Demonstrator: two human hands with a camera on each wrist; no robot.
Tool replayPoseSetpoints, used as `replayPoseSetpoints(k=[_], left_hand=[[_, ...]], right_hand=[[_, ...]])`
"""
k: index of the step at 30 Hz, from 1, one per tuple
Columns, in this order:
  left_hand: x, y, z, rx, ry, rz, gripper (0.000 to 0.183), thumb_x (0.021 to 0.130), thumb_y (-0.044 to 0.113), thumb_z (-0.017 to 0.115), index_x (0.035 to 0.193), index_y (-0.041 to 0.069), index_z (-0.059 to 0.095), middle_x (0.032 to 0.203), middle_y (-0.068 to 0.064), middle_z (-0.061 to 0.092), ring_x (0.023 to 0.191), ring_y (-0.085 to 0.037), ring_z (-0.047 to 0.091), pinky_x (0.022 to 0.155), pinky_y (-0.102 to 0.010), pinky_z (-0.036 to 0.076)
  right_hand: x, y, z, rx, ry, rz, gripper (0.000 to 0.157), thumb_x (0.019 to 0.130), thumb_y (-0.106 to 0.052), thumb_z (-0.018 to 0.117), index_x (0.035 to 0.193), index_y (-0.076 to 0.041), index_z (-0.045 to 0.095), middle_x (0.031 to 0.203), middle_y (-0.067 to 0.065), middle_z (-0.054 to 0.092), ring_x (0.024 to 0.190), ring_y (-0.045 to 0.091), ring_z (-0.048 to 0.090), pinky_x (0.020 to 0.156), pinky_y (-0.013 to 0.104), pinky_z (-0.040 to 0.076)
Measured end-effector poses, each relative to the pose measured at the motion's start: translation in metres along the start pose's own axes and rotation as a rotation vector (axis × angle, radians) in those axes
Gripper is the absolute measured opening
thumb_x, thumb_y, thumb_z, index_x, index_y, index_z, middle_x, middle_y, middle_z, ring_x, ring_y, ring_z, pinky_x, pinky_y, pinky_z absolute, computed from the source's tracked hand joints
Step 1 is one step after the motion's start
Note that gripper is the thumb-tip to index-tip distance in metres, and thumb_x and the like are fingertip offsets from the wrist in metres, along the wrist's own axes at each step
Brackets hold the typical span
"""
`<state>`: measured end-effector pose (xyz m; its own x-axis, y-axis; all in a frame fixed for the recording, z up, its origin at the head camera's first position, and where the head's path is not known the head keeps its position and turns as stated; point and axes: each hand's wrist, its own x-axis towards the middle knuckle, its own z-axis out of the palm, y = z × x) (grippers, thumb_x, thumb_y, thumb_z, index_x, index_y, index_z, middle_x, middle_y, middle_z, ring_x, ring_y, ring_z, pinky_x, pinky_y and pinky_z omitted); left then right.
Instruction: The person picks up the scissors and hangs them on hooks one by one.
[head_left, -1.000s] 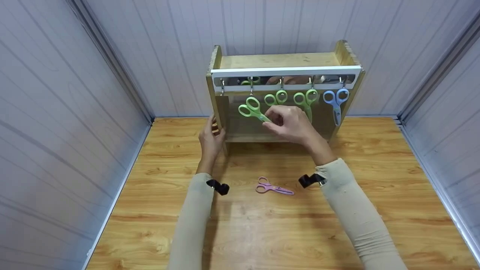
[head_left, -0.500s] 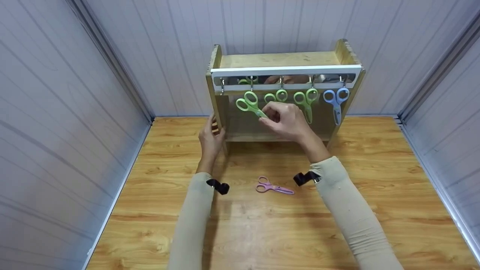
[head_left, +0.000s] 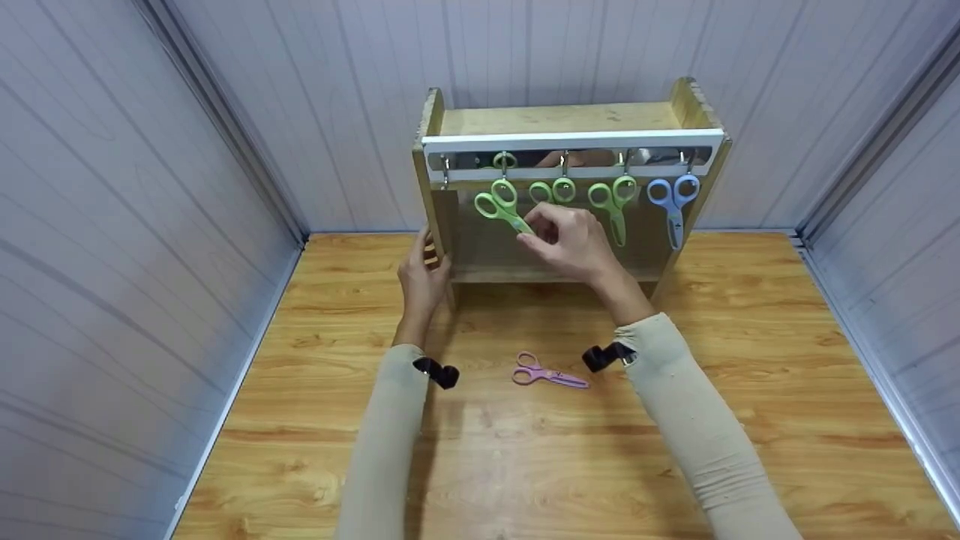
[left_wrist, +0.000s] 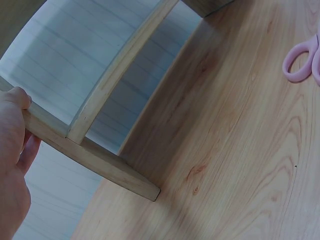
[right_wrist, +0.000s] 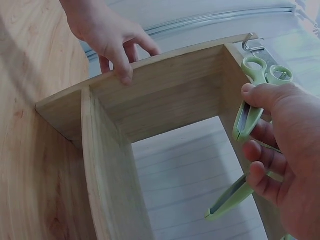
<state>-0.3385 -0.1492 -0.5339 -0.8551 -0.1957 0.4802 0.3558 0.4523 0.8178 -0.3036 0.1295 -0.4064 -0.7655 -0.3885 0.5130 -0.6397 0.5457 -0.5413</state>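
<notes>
In the head view my right hand (head_left: 574, 244) pinches green scissors (head_left: 517, 222) by the blade end, handles up. One handle ring overlaps the lower end of the second hook (head_left: 504, 166) from the left. The right wrist view shows thumb and fingers on the blades of these scissors (right_wrist: 247, 122). My left hand (head_left: 424, 281) grips the left side panel of the wooden rack (head_left: 555, 120); the left wrist view shows its thumb on the panel edge (left_wrist: 90, 156). Two more green scissors (head_left: 617, 217) and blue scissors (head_left: 675, 217) hang from hooks to the right.
Pink scissors (head_left: 551, 376) lie on the wood-grain table (head_left: 495, 465) in front of the rack. The leftmost hook (head_left: 445, 174) on the white-edged rail (head_left: 592, 140) carries nothing. Panelled walls (head_left: 225, 300) stand on the left, right and behind.
My right hand has moved up and slightly left, raising the green scissors so that a handle ring comes up to the second hook. My left hand stays on the panel.
</notes>
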Motion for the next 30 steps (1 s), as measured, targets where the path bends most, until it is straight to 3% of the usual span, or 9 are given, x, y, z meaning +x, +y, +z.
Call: replayPoseSetpoints(k=[30], left_hand=[[0.000, -0.001, 0.000, 0.023, 0.004, -0.002, 0.057, 0.100, 0.002, 0.075, 0.155, 0.001, 0.063, 0.137, -0.029, 0.077, 0.114, -0.046, 0.083, 0.096, -0.055, 0.073]], right_hand=[[-0.015, 0.011, 0.023, 0.037, 0.018, 0.076, 0.020, 0.103, -0.017, 0.083, 0.113, -0.001, 0.077, 0.087, 0.016, 0.076, 0.074, 0.020, 0.064, 0.068, 0.024, 0.046]])
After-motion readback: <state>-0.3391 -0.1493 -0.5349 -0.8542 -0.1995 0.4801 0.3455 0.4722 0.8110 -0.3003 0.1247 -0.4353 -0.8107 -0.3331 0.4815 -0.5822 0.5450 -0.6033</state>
